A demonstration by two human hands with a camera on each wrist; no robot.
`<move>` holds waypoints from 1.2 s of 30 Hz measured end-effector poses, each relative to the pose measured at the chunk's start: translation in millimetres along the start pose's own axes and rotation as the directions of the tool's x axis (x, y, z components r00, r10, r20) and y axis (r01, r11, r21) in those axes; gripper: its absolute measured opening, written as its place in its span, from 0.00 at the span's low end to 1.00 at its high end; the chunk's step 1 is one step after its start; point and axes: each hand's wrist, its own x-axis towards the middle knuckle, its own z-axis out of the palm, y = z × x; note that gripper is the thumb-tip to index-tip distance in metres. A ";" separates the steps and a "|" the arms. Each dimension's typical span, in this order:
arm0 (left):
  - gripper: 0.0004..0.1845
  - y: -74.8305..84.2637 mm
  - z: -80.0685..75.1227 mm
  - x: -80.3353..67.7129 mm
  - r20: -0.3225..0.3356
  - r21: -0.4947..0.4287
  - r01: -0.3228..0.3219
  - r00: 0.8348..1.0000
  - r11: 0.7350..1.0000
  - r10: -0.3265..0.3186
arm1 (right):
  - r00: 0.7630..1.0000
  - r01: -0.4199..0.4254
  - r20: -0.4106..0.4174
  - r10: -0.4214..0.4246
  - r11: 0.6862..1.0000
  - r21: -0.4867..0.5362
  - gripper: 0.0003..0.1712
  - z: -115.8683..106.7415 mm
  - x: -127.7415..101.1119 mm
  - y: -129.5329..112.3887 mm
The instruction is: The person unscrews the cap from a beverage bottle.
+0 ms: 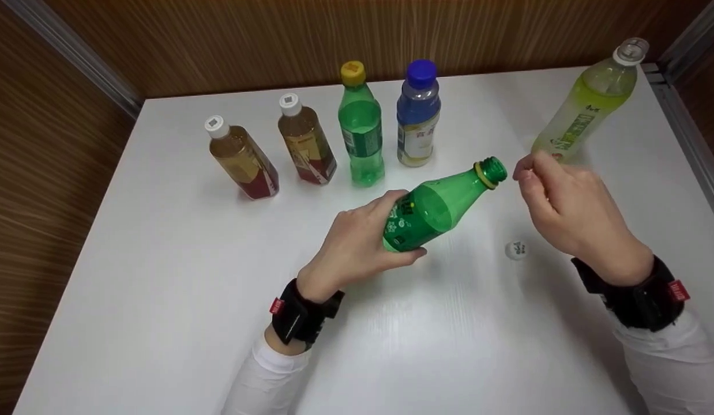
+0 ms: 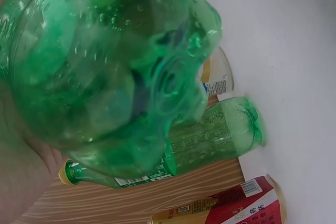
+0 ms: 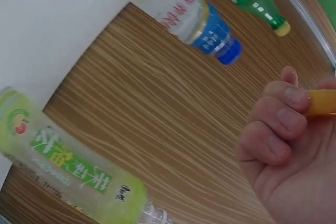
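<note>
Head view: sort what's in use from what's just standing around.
In use: open green bottle gripped by left hand; yellow cap pinched in right hand.
Idle: two tea bottles, capped green bottle, blue-capped bottle, lime bottle, white cap.

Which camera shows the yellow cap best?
The right wrist view: the yellow cap shows up close, pinched in the right hand. In the head view that hand hides it. The left wrist view misses it.

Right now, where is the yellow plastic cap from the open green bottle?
The yellow plastic cap is pinched in the right hand, just right of the open green bottle.
</note>
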 end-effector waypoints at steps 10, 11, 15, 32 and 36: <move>0.45 -0.1 -0.8 0.4 -0.021 -0.010 0.029 0.999 1.000 -0.029 | 0.978 -0.018 0.205 0.039 0.995 -0.100 0.14 19.5 -8.6 22.9; 0.45 -0.3 -0.7 0.3 -0.021 -0.010 0.030 0.999 1.000 -0.030 | 0.973 -0.025 0.224 0.048 0.994 -0.104 0.15 21.6 -9.1 25.2; 0.45 -0.6 -0.3 -0.6 -0.026 -0.018 0.030 0.999 0.999 -0.030 | 0.945 -0.054 0.315 0.094 0.990 -0.132 0.17 29.5 -11.1 35.3; 0.45 -2.6 2.8 0.6 -0.036 -0.007 0.007 0.999 1.000 -0.007 | 0.816 -0.128 0.531 0.229 0.967 -0.221 0.20 53.0 -14.0 63.4; 0.45 -2.0 3.1 0.6 -0.034 -0.010 0.007 0.999 1.000 -0.007 | 0.800 -0.127 0.550 0.240 0.963 -0.236 0.22 54.8 -13.6 66.5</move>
